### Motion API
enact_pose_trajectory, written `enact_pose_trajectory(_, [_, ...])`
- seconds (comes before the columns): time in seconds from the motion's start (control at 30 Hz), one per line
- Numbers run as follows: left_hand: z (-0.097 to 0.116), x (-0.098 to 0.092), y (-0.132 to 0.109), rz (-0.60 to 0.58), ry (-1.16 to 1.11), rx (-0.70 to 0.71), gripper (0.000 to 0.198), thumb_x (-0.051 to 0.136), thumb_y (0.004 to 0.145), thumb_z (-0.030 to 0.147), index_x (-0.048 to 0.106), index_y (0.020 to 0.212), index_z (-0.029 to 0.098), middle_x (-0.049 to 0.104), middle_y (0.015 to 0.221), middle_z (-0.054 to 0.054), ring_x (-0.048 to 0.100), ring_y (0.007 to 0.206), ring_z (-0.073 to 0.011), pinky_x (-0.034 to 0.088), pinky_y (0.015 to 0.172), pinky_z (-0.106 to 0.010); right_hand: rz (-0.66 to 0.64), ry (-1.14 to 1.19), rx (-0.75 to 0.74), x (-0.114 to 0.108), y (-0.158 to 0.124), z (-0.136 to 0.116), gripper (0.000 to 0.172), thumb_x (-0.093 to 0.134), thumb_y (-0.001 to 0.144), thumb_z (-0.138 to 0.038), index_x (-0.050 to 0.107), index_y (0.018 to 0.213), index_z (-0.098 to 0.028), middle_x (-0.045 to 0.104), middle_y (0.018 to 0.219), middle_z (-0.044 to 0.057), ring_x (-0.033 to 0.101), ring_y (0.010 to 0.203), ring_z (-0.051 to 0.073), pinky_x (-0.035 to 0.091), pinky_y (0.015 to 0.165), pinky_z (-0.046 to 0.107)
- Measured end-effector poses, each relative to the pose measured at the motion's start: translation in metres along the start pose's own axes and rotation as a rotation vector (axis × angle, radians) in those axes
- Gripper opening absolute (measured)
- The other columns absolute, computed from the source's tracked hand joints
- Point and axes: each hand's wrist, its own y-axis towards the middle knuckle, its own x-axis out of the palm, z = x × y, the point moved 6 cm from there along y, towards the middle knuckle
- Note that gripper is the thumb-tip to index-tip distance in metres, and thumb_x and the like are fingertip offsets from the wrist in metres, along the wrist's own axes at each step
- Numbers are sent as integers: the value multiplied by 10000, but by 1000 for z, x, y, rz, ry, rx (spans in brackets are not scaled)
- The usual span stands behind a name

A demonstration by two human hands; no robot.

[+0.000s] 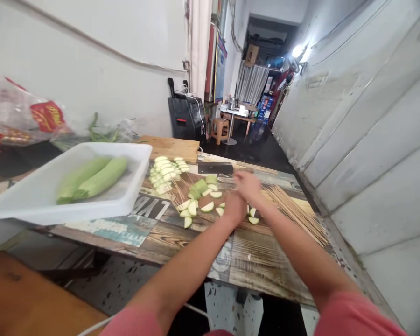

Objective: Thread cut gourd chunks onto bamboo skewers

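Note:
Both my hands reach over a patterned table (255, 256) among half-moon zucchini slices (207, 206). My left hand (235, 208) rests knuckles-up on the table beside the slices, fingers curled under and hidden. My right hand (248, 184) hovers just beyond it, blurred, near a cleaver (215, 168). A pile of bamboo skewers (296, 211) lies to the right of my right arm. Skewered round slices (165, 173) sit farther left, by the tray.
A white tray (42, 196) holding two whole zucchini (93, 179) stands at the left. A wooden cutting board (173, 147) lies behind it. Plastic bags line the left wall. A white wall runs along the table's right edge. A corridor with stools lies ahead.

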Motion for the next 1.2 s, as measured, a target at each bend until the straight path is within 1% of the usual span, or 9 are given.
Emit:
enact_pose_trajectory(0.13, [9,-20,10,43,431,86,202,504,814,201,681,908,176,658,1033,-105,523,1126,-255,359,1008,-352,-12,-211,283,-34,-54,142,247,498,833,-202,708,861,-75,670,918,204,589,943,280,420,795,371])
enact_pose_trajectory(0.2, [12,-27,13,72,625,135,255,459,846,205,681,968,173,658,1068,-100,539,1111,-241,363,1003,-353,-1,-271,358,-34,-81,185,233,521,810,-203,706,827,-61,637,944,263,541,995,348,398,779,430])
enact_pose_trajectory(0.27, [13,-29,13,59,747,184,284,448,867,236,669,1032,169,643,1132,-101,536,1127,-237,357,1012,-362,-4,-343,333,-23,-98,202,278,488,847,-258,706,843,-86,631,939,249,526,989,349,381,759,427])
enact_pose_trajectory(0.47, [2,-19,11,-114,875,173,427,526,843,428,592,1191,189,593,1247,-95,524,1168,-258,327,1041,-407,-76,-392,198,5,-101,199,301,407,809,-62,704,767,-50,632,803,230,568,893,334,353,726,414])
enact_pose_trajectory(0.6, [3,-19,10,-223,874,202,400,433,891,341,570,1220,160,571,1276,-104,523,1177,-233,368,1012,-340,-61,-305,244,6,-98,203,315,387,829,-66,692,863,4,621,812,265,596,860,352,372,672,400])
enact_pose_trajectory(0.7, [8,-23,9,-305,866,241,436,502,844,331,542,1248,174,558,1294,-87,517,1179,-234,365,1017,-333,-75,-240,295,8,-98,205,272,439,823,-99,688,844,9,621,834,281,603,841,369,384,644,398])
enact_pose_trajectory(0.87, [8,-32,8,-349,816,188,557,612,759,382,520,1267,173,565,1279,-96,541,1134,-257,396,981,-351,-53,-215,309,8,-96,205,272,478,826,-166,689,809,5,622,813,291,613,821,374,391,615,397])
enact_pose_trajectory(1.03, [7,-33,8,-412,739,184,636,640,692,237,489,1308,178,531,1326,-84,500,1198,-252,355,1027,-337,2,-195,309,14,-93,214,253,484,786,-168,684,786,-13,621,745,256,618,762,375,417,616,431])
enact_pose_trajectory(1.2, [9,-34,11,-364,738,179,583,611,685,177,533,1262,143,569,1271,-108,533,1145,-262,384,994,-339,92,-169,254,9,-92,213,321,379,827,-175,645,879,-2,613,798,264,619,788,370,418,646,439])
